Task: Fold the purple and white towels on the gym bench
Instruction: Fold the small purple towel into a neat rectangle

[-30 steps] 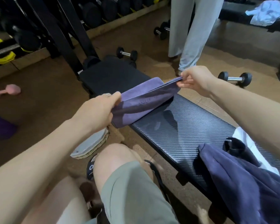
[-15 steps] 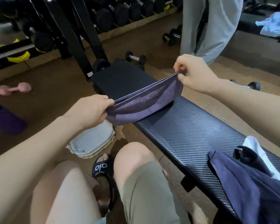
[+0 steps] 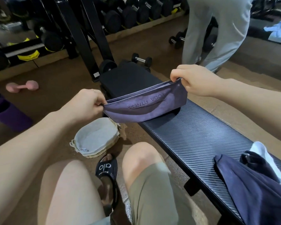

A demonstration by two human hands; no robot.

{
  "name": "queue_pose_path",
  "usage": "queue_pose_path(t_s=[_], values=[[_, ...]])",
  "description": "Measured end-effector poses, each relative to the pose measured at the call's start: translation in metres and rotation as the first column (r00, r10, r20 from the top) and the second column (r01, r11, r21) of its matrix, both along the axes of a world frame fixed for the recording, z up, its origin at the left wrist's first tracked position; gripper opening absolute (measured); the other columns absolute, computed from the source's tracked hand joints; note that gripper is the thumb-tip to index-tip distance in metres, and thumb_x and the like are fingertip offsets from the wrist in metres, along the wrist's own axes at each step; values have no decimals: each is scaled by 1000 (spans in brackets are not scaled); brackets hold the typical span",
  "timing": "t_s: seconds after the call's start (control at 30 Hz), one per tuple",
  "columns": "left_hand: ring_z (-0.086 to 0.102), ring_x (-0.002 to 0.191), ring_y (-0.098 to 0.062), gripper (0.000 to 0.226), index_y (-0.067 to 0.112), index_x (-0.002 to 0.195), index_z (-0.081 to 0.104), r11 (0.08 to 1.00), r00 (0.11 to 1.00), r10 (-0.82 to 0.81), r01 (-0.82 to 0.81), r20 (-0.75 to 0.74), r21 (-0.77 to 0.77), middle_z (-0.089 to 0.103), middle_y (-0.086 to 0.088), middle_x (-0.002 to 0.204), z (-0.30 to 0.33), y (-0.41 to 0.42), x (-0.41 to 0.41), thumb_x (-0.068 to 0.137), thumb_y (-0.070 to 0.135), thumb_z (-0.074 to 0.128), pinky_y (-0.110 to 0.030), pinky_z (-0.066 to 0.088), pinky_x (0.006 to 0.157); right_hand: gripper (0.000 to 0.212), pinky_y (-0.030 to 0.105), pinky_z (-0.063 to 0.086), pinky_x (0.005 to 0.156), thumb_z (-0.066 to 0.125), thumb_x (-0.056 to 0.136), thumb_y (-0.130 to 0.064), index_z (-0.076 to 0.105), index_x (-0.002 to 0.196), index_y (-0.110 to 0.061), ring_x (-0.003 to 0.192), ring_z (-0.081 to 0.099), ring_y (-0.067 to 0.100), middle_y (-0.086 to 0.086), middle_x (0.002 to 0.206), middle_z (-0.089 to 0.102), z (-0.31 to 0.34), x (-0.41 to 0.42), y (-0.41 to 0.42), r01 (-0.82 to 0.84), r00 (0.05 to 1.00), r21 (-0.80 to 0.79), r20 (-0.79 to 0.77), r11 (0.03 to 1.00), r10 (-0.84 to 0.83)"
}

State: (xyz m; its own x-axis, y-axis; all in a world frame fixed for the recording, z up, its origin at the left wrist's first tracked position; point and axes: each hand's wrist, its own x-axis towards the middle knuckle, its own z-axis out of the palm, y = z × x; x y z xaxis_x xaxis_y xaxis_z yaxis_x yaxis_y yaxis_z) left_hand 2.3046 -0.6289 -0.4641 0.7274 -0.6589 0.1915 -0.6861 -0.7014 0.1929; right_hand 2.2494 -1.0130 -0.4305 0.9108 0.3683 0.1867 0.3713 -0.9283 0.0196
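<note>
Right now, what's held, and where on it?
The folded purple towel: left hand pinches its near top corner, right hand pinches its far top corner, over the bench.

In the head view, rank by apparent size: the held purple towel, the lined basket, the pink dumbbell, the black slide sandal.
1. purple towel
2. lined basket, slightly smaller
3. black slide sandal and pink dumbbell: look alike; the dumbbell lies farther off, so unranked.

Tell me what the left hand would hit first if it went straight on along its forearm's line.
Likely the purple towel that the left hand already pinches, then the black bench pad behind; depth is unclear.
</note>
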Motion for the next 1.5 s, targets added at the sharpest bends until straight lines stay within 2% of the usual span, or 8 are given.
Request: queue_pose_path(t_s=[0.1,0.27,0.47,0.6,0.87,1.03,1.3,1.5], values=[[63,80,-17,16,18,81,77,999,998,-11,9,-59,-36,66,5,85,2,4,-2,80,3,73,-37,54,75,30,43,51,70,43,88,-1,55,100,-26,85,56,29,3,98,58,2,-1,1,23,1000,-19,-12,1000,-24],[64,85,-15,11,18,88,79,997,992,-58,52,-112,-56,68,5,92,5,7,-6,88,9,74,-35,53,78,22,38,54,78,55,87,-7,69,99,-19,84,64,23,3,92,71,9,-2,-2,74,997,101,-4,992,-74],[63,94,-12,16,16,98,80,990,986,-46,24,-159,-138,68,5,99,1,7,-14,95,8,67,-25,50,82,7,31,54,80,67,90,-19,73,92,-23,85,67,14,-3,88,72,13,-2,-6,227,973,313,-105,922,-204],[64,92,-11,16,16,101,79,986,993,-25,4,-120,-169,68,4,98,3,8,-14,94,7,67,-15,45,78,6,30,55,80,70,90,-23,75,90,-21,84,68,11,-4,86,73,15,-1,-8,274,960,348,-161,897,-231],[64,88,-13,23,16,102,77,978,999,37,-34,10,-208,71,4,96,11,7,-11,87,0,70,-28,51,81,14,26,50,71,72,87,-18,67,73,-19,75,63,7,-5,80,70,20,-1,-8,331,943,374,-172,866,-286],[65,87,0,21,21,99,74,962,996,78,-88,-50,-258,72,8,93,16,4,-8,88,3,70,-15,47,79,17,21,47,67,74,84,-14,65,70,-19,72,62,6,-3,80,71,21,3,-9,370,928,408,-196,835,-316],[67,92,-15,25,20,100,77,951,991,136,-133,-9,-278,73,2,98,19,-2,-5,87,0,70,-32,55,86,24,23,48,65,79,81,-11,59,68,-19,67,59,5,-7,72,66,19,5,-10,381,924,472,-156,795,-350],[70,94,-9,21,20,101,80,891,963,200,-256,-182,-376,76,5,97,23,-5,0,88,6,72,-28,54,88,23,29,53,73,80,80,-10,62,68,-18,74,66,11,-1,78,71,20,5,-14,408,912,507,-191,759,-363]])
